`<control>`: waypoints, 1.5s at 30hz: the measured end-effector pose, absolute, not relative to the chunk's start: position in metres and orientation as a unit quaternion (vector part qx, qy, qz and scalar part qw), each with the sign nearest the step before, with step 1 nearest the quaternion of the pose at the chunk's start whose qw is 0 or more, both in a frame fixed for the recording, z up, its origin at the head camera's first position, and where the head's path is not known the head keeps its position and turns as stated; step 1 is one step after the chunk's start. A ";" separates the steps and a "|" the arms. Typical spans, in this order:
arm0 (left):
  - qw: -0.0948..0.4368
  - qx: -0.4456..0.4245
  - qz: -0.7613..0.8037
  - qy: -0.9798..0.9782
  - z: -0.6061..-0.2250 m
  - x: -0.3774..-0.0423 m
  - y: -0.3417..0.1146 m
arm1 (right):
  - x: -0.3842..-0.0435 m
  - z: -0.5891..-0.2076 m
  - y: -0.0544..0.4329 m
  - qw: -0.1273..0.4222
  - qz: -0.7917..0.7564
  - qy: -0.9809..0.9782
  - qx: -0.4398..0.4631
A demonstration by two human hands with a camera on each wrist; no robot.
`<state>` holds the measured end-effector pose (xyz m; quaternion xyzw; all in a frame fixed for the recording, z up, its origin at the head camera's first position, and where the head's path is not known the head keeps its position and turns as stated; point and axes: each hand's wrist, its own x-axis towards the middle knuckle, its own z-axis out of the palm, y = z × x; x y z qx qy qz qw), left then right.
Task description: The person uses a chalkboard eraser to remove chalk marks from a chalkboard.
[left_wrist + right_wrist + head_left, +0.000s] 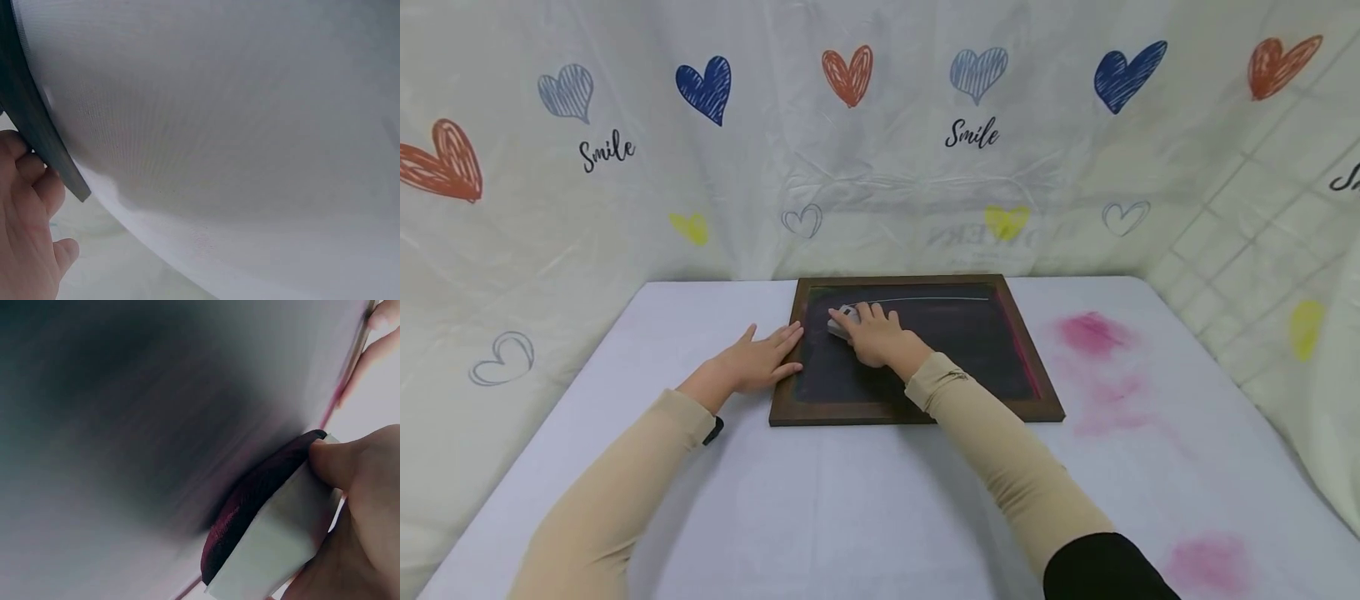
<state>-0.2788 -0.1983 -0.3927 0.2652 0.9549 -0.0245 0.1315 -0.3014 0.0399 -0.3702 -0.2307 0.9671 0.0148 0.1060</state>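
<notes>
A framed chalkboard (955, 350) lies on the white-covered table, with a thin white line (932, 298) across its upper part. My right hand (880, 337) grips a chalkboard eraser (841, 325) over the board's upper left area. In the right wrist view the eraser has a pale body (275, 531) and a dark felt pad (250, 503) stained pink, facing the board. My left hand (760, 360) rests its extended fingers on the left side of the wooden frame (784, 392). The left wrist view shows these fingers (50, 187) along the frame's edge.
Pink smudges (1093, 333) mark the tablecloth (850, 508) right of the board, and another lies nearer the front right. Behind the table hangs a white curtain (895, 158) printed with hearts. Pink chalk dust (1026, 367) runs along the board's right inner edge.
</notes>
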 end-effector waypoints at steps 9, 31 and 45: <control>0.135 0.264 -0.018 0.955 -0.394 -0.280 -0.200 | -0.326 -0.371 0.103 0.112 -0.056 0.979 -0.164; 0.133 0.263 -0.026 0.955 -0.396 -0.283 -0.200 | -0.338 -0.365 0.213 0.117 -0.076 0.988 -0.064; 0.135 0.264 -0.027 0.955 -0.392 -0.281 -0.199 | -0.354 -0.367 0.223 0.124 -0.096 0.988 0.006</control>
